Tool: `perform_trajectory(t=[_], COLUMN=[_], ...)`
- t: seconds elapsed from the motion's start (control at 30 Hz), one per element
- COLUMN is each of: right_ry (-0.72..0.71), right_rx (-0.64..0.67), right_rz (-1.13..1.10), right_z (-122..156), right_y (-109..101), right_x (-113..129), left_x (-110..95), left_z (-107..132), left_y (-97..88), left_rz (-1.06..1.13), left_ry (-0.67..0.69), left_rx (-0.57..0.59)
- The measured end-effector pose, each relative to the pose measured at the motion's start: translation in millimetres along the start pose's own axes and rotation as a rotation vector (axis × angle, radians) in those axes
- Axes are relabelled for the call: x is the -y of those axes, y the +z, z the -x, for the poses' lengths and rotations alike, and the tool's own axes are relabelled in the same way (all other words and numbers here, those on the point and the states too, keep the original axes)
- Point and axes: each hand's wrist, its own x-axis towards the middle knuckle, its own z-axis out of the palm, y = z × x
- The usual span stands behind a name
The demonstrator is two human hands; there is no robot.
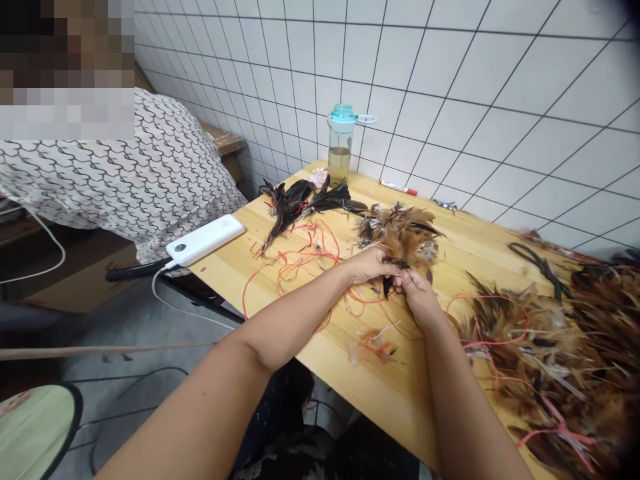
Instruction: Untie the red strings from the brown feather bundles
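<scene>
My left hand (371, 263) and my right hand (419, 297) meet over the wooden table (320, 380), fingertips together in a pinch. Between them they grip feathers, with a dark feather (387, 287) poking out below the fingers. Directly behind the fingers sits a fluffy clump of brown feathers (400, 230); how much of it is in my grasp cannot be made out. Loose red string (295, 260) tangles beside my left forearm. Right of my right forearm spreads a large pile of brown feathers (525, 333), crossed by pink-red cords.
Black feather bundles (300, 200) lie at the far left, near a water bottle (340, 143) and a red-white marker (398, 188). A white power bank (205, 240) with a cable rests at the left edge. Beside it is a person in a patterned garment (170, 153). A tiled wall (425, 80) borders the back.
</scene>
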Motion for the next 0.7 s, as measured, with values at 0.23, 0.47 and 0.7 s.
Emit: perform_trajectory(t=[0.23,0.47,0.7], right_ry=[0.001,0.081,0.066], right_rx=[0.016,0.068,-0.017], right_rz=[-0.058,-0.067,-0.08], right_z=[2.6,2.2,-1.5], right_y=[-4.5,-7.4,-1.5], right_x=[6.7,-2.9,-3.6], left_x=[-3.9,-0.4,0.5], left_z=[-0.1,-0.5,-3.8], left_y=[-1.1,-6.8,-5.2], left_rz=[0.044,0.038,0.09], left_ry=[0.016,-0.033,-0.002], left_rx=[-0.016,-0.023,-0.12])
